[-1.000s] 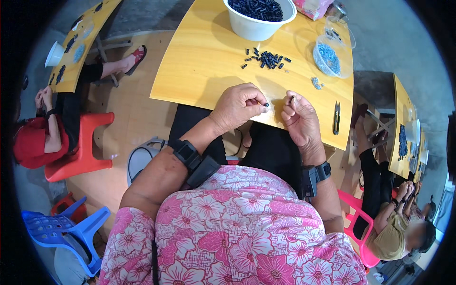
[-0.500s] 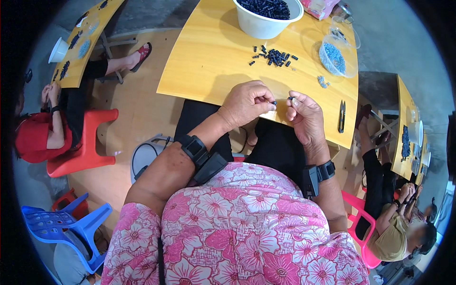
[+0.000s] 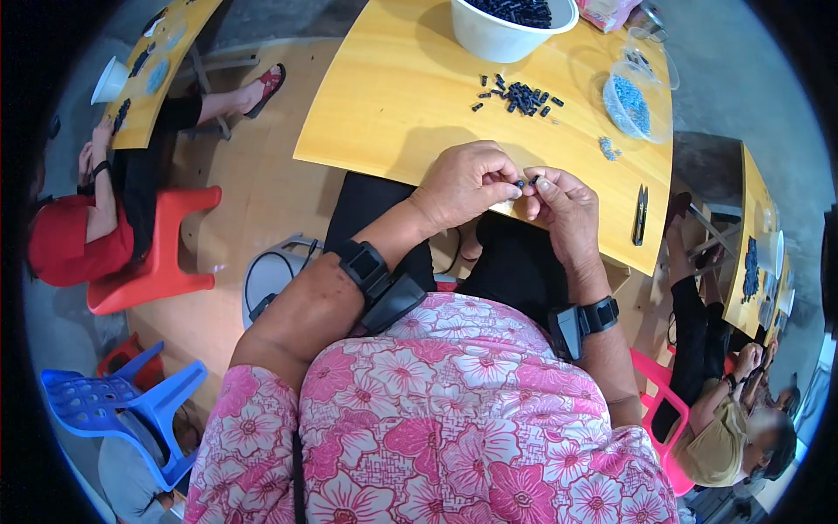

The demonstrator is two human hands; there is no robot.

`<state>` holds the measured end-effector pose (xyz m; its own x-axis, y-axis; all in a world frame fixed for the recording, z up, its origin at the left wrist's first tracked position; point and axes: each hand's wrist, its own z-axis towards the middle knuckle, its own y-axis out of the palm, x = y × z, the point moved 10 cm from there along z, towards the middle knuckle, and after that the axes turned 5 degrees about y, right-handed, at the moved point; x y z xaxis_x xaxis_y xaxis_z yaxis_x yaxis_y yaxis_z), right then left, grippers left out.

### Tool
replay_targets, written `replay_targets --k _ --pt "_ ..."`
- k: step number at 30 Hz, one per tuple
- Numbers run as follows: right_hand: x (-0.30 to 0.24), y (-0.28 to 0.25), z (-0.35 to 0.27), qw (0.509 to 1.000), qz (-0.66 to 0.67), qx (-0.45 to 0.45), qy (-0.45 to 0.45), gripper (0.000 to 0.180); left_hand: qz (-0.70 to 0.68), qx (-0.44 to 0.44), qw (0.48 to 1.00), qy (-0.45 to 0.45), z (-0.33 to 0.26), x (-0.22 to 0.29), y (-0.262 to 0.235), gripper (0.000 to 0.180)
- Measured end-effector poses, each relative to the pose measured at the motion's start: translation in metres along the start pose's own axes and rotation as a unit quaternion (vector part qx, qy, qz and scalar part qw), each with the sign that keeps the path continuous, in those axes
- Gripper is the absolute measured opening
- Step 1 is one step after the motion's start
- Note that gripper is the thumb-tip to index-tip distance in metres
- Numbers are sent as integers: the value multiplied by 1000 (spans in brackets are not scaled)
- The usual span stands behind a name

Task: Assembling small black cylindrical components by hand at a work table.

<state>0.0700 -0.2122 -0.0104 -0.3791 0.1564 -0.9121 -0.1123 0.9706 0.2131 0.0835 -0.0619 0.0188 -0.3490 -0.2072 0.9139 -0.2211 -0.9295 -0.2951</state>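
Just now, the gap between the hands had been narrowed: compared with half a second earlier, the fingertips were brought nearly together over the near table edge. By this, two small pieces were set almost face to face, and the work was judged to have reached a point of close positioning; whether the pieces touched could not be told. In the left hand [image 3: 471,179], thumb and forefinger were pinched shut on a small dark piece [image 3: 520,184], with the other fingers curled in. In the right hand [image 3: 567,201], a second dark piece [image 3: 535,181] was gripped between thumb and forefinger, the remaining fingers being loosely bent. Straight ahead of both hands, a loose heap of black pieces [image 3: 526,98] was spread on the yellow table [image 3: 393,105]; beyond it, a white tub [image 3: 497,39] was filled with many more of the same kind. Ahead and to the right of the right hand, a clear plastic bowl [image 3: 660,118] was seen to hold tiny blue parts [image 3: 630,103]. Nearer that hand, a few pale blue bits [image 3: 608,148] were scattered, and to its right black snips [image 3: 641,214] were laid.
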Motion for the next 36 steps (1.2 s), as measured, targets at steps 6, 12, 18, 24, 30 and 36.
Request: replay_targets --k 6,12,18,24,30,36 --pt "-6 4 0 996 -88 -6 -31 20 15 5 1000 15 0 2 0 12" --pt "-9 7 -1 992 -114 -6 -49 19 24 9 999 22 -1 5 -2 12" --pt "-8 5 1 991 -126 3 -37 18 22 10 999 21 0 6 -2 11" --pt "-9 5 2 989 -136 3 -51 18 39 2 999 14 0 6 -2 13" --pt "-16 4 1 979 -184 12 -84 13 50 -3 999 11 1 5 0 14" --pt "-39 12 -5 922 -348 34 -167 10 68 -4 997 23 1 3 0 15"
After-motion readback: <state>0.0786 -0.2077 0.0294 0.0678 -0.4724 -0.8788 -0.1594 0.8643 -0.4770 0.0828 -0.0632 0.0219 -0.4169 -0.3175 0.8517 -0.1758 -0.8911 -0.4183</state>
